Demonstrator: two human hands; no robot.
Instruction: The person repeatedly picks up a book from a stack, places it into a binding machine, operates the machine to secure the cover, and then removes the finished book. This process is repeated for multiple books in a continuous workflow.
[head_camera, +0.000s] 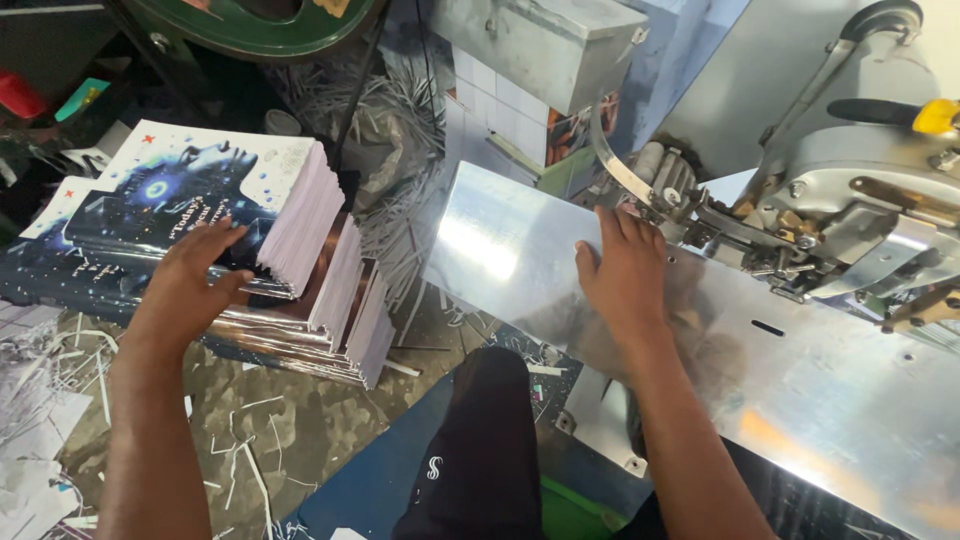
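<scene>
reference landmark: the polished steel machine table (800, 390).

1. well to the left of the table, on the floor, lie paper scraps (60, 400) and white trimmings.
2. left of the table, a stack of printed booklets (250, 250) sits in several fanned bundles, dark starry covers up, white page edges facing the table.
3. the left hand (190, 285) lies palm down on the top bundle, fingers spread and flat; it grips nothing that can be seen.
4. the right hand (625, 275) rests flat on the table's left part, fingers extended and together, holding nothing.
5. at the table's far right edge stands the stitching head (850, 190).
6. progress: no booklet lies on the table; the stack appears full, so most feeding seems left.
</scene>
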